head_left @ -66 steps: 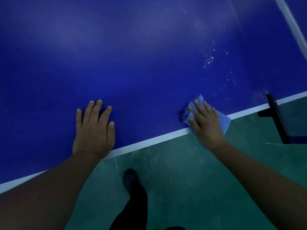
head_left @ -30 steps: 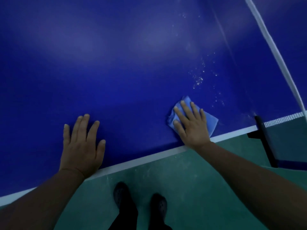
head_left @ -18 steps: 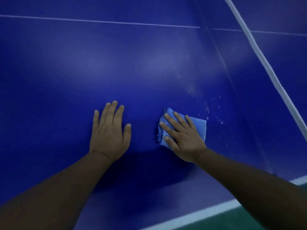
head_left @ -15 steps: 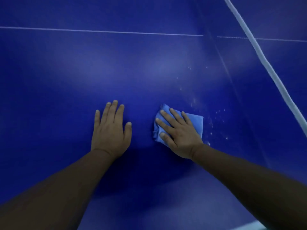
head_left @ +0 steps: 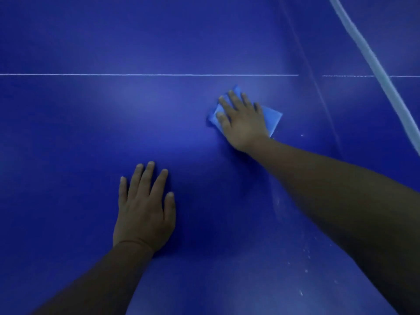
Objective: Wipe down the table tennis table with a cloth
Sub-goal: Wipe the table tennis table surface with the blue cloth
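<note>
Right grip (head_left: 244, 123) lies flat-fingered, pressing the cloth (head_left: 271, 117) onto the desk (head_left: 91, 133); left grip (head_left: 144, 210) braces flat, holding nothing: keep even pressure, overlap strokes toward the white specks (head_left: 305, 251)

No text, label, brand, or number readable anywhere. Table (head_left: 113, 123) bears only a thin plain white line (head_left: 147, 75), unlettered; cloth (head_left: 271, 118) unmarked.

Deep blue table (head_left: 113, 121) (thin white line (head_left: 147, 75) across), light blue cloth (head_left: 271, 118).

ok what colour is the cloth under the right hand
Light blue, paler than the deep blue table. The cloth shows best in the head view, under the right hand.
</note>
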`<action>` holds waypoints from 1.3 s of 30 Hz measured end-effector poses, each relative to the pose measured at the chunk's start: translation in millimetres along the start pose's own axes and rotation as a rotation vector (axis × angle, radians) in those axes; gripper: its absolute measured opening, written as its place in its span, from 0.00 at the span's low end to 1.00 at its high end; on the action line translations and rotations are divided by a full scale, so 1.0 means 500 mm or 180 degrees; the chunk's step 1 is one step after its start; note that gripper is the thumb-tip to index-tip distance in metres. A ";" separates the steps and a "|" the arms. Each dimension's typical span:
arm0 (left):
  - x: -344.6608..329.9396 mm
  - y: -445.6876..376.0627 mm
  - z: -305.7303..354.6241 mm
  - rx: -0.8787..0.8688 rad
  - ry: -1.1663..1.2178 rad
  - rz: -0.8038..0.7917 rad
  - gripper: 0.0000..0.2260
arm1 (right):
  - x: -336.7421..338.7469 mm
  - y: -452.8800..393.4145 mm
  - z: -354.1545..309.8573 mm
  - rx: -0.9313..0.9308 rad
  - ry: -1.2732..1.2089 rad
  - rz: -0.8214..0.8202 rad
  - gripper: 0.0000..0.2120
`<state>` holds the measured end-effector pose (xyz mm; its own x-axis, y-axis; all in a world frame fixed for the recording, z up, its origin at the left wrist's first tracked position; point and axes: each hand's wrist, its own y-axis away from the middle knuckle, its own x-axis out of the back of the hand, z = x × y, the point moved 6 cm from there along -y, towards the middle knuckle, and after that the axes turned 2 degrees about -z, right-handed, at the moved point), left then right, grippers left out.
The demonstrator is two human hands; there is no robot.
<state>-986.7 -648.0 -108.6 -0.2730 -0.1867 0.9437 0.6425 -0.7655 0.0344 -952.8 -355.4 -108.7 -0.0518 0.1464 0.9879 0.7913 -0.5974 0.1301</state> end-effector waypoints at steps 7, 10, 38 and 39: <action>0.004 -0.008 0.008 -0.0036 -0.0116 0.0079 0.25 | -0.027 0.000 -0.090 -0.0198 -0.0341 0.0049 0.30; 0.001 -0.008 0.007 -0.0070 -0.0198 0.0083 0.24 | -0.010 -0.114 -0.150 -0.0085 -0.0439 -0.0025 0.27; 0.003 -0.017 0.008 -0.0045 -0.0192 0.0011 0.25 | 0.009 -0.154 0.020 -0.0972 -0.0508 0.0312 0.27; 0.004 -0.017 0.008 -0.0032 -0.0202 0.0009 0.25 | 0.017 -0.189 0.017 -0.0773 -0.0444 0.0247 0.26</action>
<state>-989.6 -639.4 -105.6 -0.2249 -0.1496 0.9628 0.6359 -0.7712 0.0287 -1022.7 -290.8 -113.3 0.1007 0.1897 0.9767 0.6196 -0.7800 0.0876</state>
